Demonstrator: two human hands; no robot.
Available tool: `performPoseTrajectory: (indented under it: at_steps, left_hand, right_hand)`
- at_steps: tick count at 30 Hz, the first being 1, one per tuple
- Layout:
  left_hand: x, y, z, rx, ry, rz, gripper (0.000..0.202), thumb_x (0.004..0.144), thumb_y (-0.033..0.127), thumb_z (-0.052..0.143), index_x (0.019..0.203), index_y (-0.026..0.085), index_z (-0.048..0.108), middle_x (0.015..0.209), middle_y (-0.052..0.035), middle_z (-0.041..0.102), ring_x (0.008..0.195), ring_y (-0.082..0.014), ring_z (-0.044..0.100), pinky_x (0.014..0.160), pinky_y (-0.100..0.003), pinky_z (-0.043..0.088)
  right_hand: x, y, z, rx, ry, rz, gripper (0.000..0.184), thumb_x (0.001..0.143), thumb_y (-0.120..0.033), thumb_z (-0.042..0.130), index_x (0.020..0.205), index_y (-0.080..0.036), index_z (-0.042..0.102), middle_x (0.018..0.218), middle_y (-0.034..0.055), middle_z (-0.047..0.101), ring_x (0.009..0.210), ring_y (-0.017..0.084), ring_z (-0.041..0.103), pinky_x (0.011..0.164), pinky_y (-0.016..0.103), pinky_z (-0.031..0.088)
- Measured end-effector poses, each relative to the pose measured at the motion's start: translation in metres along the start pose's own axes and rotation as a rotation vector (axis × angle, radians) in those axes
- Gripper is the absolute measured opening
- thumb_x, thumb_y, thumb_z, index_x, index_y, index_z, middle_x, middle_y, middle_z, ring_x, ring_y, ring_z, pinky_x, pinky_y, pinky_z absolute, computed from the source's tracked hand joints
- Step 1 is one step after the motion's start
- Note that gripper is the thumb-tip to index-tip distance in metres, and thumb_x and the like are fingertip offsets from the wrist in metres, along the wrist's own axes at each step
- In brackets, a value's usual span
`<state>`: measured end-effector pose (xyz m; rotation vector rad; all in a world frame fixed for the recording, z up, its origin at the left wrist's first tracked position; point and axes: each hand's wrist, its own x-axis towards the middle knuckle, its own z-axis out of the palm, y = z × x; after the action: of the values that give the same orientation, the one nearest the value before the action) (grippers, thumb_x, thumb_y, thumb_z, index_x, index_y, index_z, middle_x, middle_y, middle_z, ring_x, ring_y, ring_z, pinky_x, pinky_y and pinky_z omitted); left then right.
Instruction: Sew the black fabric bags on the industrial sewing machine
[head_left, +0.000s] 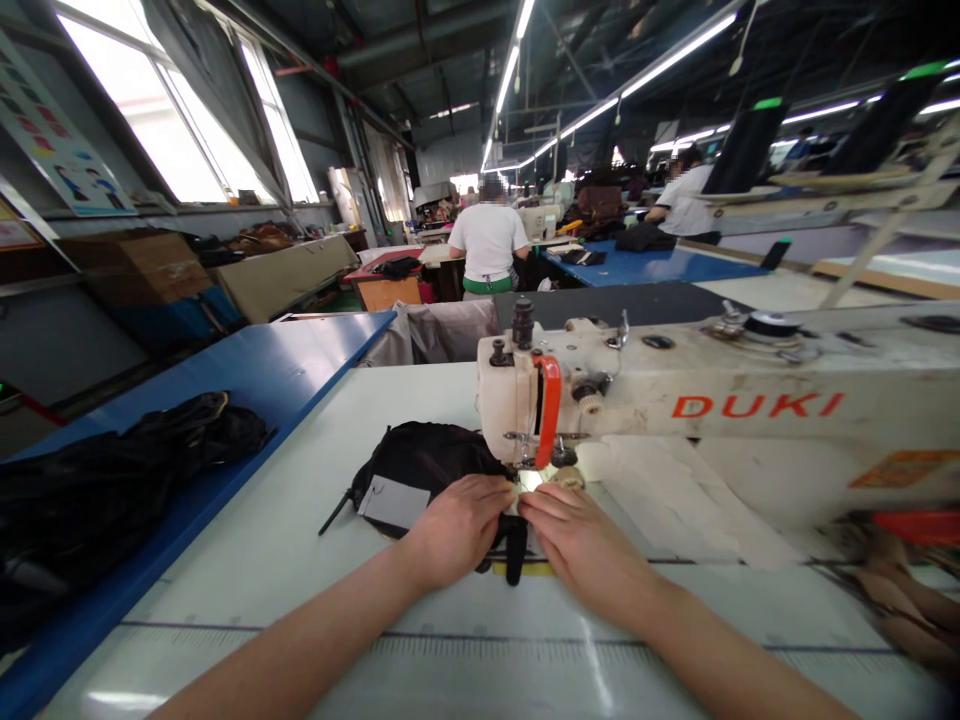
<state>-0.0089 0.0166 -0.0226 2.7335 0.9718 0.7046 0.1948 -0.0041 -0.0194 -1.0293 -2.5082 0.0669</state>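
A black fabric bag point(442, 455) with a grey rectangular patch point(394, 502) lies on the sewing machine's pale table, left of the needle. My left hand point(466, 525) rests over its near right edge, fingers bent and pressed together on the fabric. Close to the presser foot, my right hand point(574, 530) has its fingers closed with the tips pointing at the left hand's; what they pinch is hidden. A short black strap point(514, 548) hangs down between both hands. Above them stands the head of the white sewing machine point(510, 400), with a lit spot by the needle.
A ruler strip point(480, 645) runs along the table's near edge. Left, a blue table point(322, 345) carries a heap of black fabric point(127, 480). The machine arm point(750, 400) spans the right side. Ahead, a person in a white shirt point(489, 240) sits facing away. Black thread cones point(750, 150) stand upper right.
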Motion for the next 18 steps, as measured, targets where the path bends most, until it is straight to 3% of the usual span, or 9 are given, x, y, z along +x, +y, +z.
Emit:
performPoseTrajectory:
  at_steps: [14,18]
  left_hand:
    - [0.009,-0.011,0.002,0.004,0.007,-0.001,0.032,0.086,0.007,0.042,0.111,0.015,0.061,0.117,-0.008,0.063,0.112,-0.0187,0.055,0.103,-0.037,0.041]
    - [0.015,-0.015,0.001,-0.002,0.015,-0.02,0.031,0.086,0.007,0.042,0.107,0.016,0.062,0.113,-0.0076,0.064,0.107,-0.0193,0.056,0.099,-0.037,0.044]
  right_hand:
    - [0.001,-0.005,-0.007,0.008,-0.008,0.105,0.019,0.087,-0.01,0.044,0.094,-0.017,0.06,0.092,0.0073,0.059,0.09,0.022,0.05,0.088,0.041,0.042]
    - [0.001,-0.005,-0.005,-0.025,0.001,0.141,0.02,0.086,-0.011,0.045,0.099,-0.016,0.06,0.094,0.0086,0.058,0.093,0.024,0.049,0.089,0.044,0.041]
